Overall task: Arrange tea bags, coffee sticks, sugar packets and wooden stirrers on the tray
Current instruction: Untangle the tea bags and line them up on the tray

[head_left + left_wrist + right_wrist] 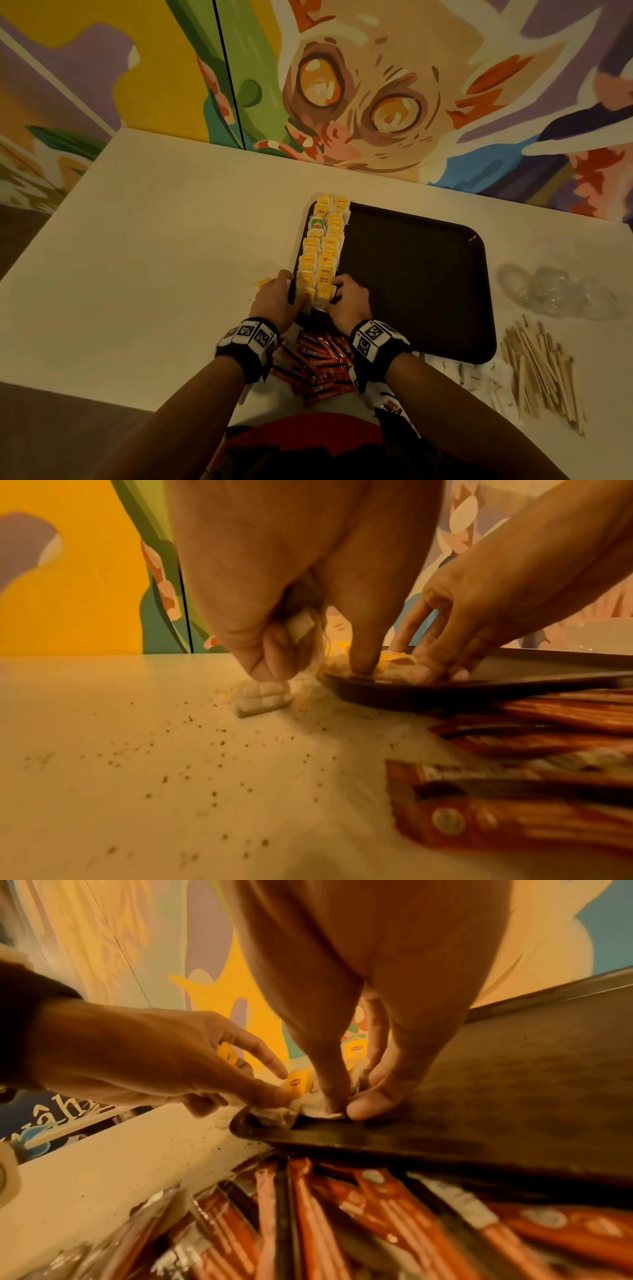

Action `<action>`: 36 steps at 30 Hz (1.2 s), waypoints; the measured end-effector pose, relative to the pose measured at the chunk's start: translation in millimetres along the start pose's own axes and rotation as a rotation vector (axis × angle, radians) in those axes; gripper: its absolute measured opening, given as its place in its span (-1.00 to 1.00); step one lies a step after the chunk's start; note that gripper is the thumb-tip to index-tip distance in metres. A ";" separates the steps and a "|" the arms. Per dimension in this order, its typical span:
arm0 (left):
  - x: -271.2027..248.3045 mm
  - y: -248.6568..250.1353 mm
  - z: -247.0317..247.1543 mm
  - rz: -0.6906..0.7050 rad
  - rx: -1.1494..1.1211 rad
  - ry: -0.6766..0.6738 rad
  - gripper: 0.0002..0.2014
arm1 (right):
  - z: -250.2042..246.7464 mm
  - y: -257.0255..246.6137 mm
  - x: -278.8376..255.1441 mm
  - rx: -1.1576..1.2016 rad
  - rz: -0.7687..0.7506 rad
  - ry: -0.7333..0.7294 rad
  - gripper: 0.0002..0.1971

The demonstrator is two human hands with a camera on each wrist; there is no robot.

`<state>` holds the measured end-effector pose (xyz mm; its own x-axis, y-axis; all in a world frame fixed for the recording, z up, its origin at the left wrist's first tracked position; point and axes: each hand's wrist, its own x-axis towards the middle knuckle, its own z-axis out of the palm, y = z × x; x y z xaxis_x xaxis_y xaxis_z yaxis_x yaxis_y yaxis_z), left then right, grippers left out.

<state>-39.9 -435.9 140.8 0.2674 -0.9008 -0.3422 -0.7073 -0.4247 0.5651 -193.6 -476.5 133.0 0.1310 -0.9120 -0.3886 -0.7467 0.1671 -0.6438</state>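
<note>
Two columns of yellow-tagged tea bags (321, 253) run along the left edge of the dark tray (418, 274). Both hands are at the near end of the columns. My left hand (281, 291) holds a white tea bag (301, 626) in its curled fingers, and its thumb presses a tea bag at the tray's corner (363, 666). My right hand (342, 294) pinches a tea bag (325, 1107) on the tray's near-left corner. One tea bag (262, 700) lies on the table under the left hand. Red coffee sticks (318, 363) are piled under my wrists.
Wooden stirrers (541, 370) lie in a heap right of the tray, with white sugar packets (479, 377) beside them and crumpled clear plastic (555, 291) farther back. Dark crumbs (192, 764) dot the white table (154, 257). A painted wall stands behind.
</note>
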 end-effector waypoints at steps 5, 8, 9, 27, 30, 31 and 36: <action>3.8 -1.0 3.7 -0.014 -0.003 0.009 -0.59 | -2.5 -2.0 1.5 0.007 0.004 -0.003 -0.60; 4.1 -0.6 3.6 -0.025 -0.012 0.028 -0.61 | -5.0 -4.3 3.3 0.007 -0.002 -0.005 -0.60; 5.0 -1.5 4.2 -0.021 -0.014 0.035 -0.60 | -5.2 -4.4 4.6 0.011 -0.001 -0.009 -0.60; -3.9 -4.2 -38.4 0.278 -0.380 0.006 -0.29 | -26.9 -41.5 -23.9 0.297 -0.280 0.030 -0.80; -8.4 0.5 -44.9 0.359 -0.400 -0.003 -0.27 | -32.2 -56.4 -31.4 0.330 -0.314 -0.089 -0.83; -9.9 1.8 -46.6 0.378 -0.394 -0.005 -0.26 | -32.1 -59.1 -32.2 0.323 -0.326 -0.097 -0.84; -14.9 3.5 -50.9 0.401 -0.421 0.024 -0.30 | -26.8 -63.2 -27.8 0.396 -0.290 -0.049 -0.94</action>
<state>-13.1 -428.6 186.1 0.0504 -0.9984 -0.0258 -0.4367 -0.0453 0.8985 -167.6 -471.7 202.1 0.3348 -0.9248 -0.1810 -0.3711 0.0472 -0.9274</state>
